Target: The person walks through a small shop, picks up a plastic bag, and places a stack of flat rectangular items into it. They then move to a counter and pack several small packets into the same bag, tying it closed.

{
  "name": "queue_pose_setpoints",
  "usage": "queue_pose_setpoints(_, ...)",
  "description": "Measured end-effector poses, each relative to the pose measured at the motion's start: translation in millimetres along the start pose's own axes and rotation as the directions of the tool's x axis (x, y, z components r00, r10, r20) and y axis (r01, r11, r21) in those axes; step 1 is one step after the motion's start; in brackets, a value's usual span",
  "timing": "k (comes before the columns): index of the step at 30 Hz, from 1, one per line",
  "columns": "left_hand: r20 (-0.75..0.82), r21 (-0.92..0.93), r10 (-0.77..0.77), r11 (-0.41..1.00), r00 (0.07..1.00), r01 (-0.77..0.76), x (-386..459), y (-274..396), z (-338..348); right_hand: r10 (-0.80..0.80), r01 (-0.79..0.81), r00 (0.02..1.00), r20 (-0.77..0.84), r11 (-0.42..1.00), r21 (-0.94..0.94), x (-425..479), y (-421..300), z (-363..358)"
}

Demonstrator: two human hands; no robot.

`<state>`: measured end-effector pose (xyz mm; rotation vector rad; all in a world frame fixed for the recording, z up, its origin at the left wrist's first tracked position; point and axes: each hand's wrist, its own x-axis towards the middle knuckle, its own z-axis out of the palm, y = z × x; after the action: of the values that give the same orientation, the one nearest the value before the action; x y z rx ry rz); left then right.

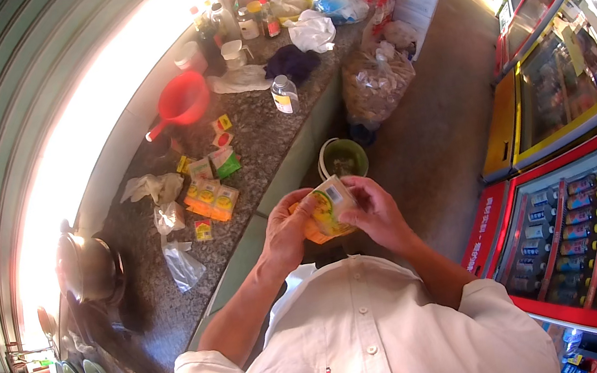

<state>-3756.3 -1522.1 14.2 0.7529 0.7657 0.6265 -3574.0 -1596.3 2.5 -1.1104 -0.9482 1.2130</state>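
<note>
My left hand (286, 230) and my right hand (378, 211) hold a yellow-orange printed packet (327, 211) between them, in front of my chest. The packet's pale end bears a barcode. On the stone counter to the left lie a pack of similar yellow-orange packets (212, 199), a green and white sachet (226, 162), a small yellow and red packet (203, 230) and a clear plastic bag (184, 266). A clear wrapped block (168, 217) sits beside a crumpled pale cloth or bag (155, 188). What my fingertips cover on the packet is hidden.
A red plastic dipper (183, 99), a clear jar (284, 95) and a metal pot (86, 266) stand on the counter. Below its edge are a green bucket (344, 158) and a filled plastic bag (378, 82). A red-framed drinks fridge (582, 232) stands at the right.
</note>
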Motion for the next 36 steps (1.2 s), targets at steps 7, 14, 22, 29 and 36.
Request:
queue_pose_setpoints(7,0.031,-0.162,-0.286,0.944,0.958,0.287,5.5,1.6,3.3,-0.265,0.272,0.961,0.073,0.956,-0.109,6.4,24.5,-13.7)
queue_pose_setpoints(14,0.121,-0.143,-0.206,0.965,0.971,0.222,-11.4,5.5,12.2,0.003,-0.003,0.999,-0.033,1.0,-0.016,3.2,15.9,-12.4)
queue_pose_setpoints(22,-0.063,-0.122,0.019,0.992,0.998,-0.026,1.6,-4.3,10.3,-0.073,0.069,0.997,-0.012,0.978,-0.196,-6.8,4.2,-8.0)
queue_pose_setpoints(29,0.091,-0.277,-0.421,0.86,0.903,0.429,5.0,-9.0,16.8,-0.223,0.188,0.96,-0.172,0.962,-0.199,-16.0,11.8,-14.0)
queue_pose_setpoints(36,0.219,-0.061,-0.34,0.931,0.914,0.361,9.6,-34.1,40.9,-0.033,-0.008,0.983,-0.182,0.976,-0.219,-29.1,-1.6,-49.0)
